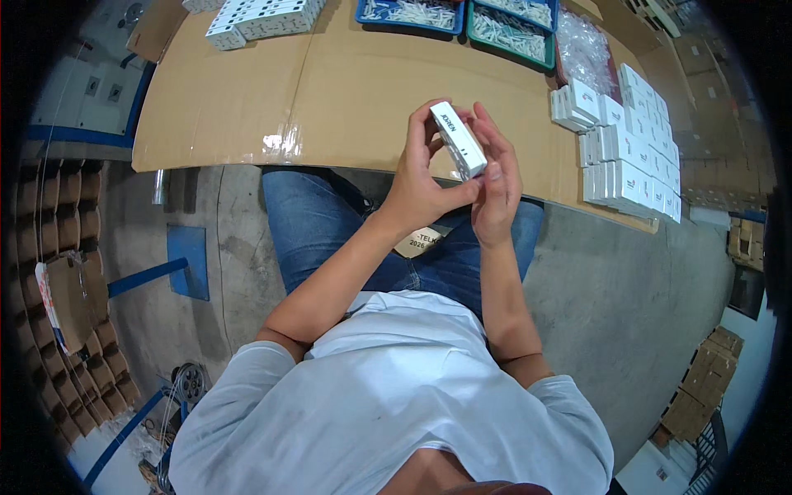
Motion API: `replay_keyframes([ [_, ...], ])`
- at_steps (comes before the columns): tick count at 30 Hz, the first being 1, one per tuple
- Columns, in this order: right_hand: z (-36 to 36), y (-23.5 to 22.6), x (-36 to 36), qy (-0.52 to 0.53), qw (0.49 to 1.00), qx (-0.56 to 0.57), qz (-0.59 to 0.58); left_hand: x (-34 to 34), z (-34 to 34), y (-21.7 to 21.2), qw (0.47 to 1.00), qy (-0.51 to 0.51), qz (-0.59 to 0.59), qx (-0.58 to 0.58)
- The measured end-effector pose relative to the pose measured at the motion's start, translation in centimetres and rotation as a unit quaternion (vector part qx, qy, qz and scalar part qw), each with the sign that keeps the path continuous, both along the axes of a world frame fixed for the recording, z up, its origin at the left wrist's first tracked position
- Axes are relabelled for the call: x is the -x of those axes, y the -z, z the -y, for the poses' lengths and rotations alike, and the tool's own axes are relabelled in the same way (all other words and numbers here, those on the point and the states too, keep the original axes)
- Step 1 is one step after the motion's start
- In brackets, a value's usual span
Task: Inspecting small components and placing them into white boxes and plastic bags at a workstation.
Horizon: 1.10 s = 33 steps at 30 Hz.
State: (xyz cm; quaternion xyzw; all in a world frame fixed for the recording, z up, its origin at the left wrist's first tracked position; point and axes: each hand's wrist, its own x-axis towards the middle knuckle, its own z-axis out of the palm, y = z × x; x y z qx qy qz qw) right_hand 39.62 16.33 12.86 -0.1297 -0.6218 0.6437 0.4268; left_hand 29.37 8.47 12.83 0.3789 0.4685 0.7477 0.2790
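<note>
A small white box (458,139) with dark print is held up above the near edge of the cardboard-covered table (346,107). My left hand (421,177) grips it from the left, its thumb reaching across to the box's lower end. On the other side my right hand (497,177) curls around it, thumb at the lower end and fingers along the right side. The box is tilted, its upper end leaning left. What lies between the fingertips at its lower end is too small to make out.
Stacked white boxes (631,157) stand at the table's right, below a bag of clear plastic (584,49). A blue tray (412,31) and a green tray (511,54) hold small white parts at the far side. More white boxes (264,18) sit far left.
</note>
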Motion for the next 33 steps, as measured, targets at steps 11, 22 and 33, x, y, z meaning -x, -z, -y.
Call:
replay_keyframes([
  [11,0.3,-0.4,-0.6,-0.06,0.998,0.003,-0.017,0.7,0.3,0.5,0.985,-0.042,-0.163,0.043],
  [22,0.3,0.0,-0.7,0.036,0.946,-0.273,0.169,0.1,0.8,-0.4,0.928,0.092,0.297,0.203],
  [33,-1.1,0.0,0.0,0.0,0.923,-0.348,0.165,-0.4,1.7,-1.2,0.894,0.137,0.389,0.172],
])
